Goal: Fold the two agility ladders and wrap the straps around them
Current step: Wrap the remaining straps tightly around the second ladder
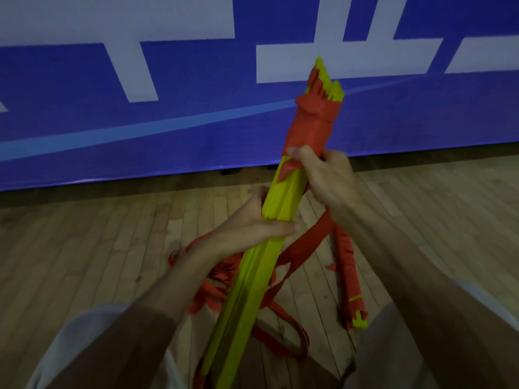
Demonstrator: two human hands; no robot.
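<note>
A blue banner (pixel 196 116) with large white shapes fills the upper half of the view, its lower edge hanging just above a wooden plank floor (pixel 84 248).

The person holds the first folded ladder (pixel 252 276), a long bundle of yellow rungs, tilted up and away from the body so that its far end stands in front of the banner. The upper part of this bundle is bound in a red strap wrap (pixel 311 124), with the yellow tips poking out beyond it.

The second ladder (pixel 351 276) lies on the floor to the right. It is almost wholly covered in red strap, and only its near yellow end shows. Loose red straps (pixel 297 251) trail from the held bundle and lie in loops on the floor beneath it.

The left hand (pixel 250 223) has its grip closed around the bare yellow middle of the held bundle. The right hand (pixel 325 175) sits just above it, its grip pinching the red strap at the lower edge of the wrap.
</note>
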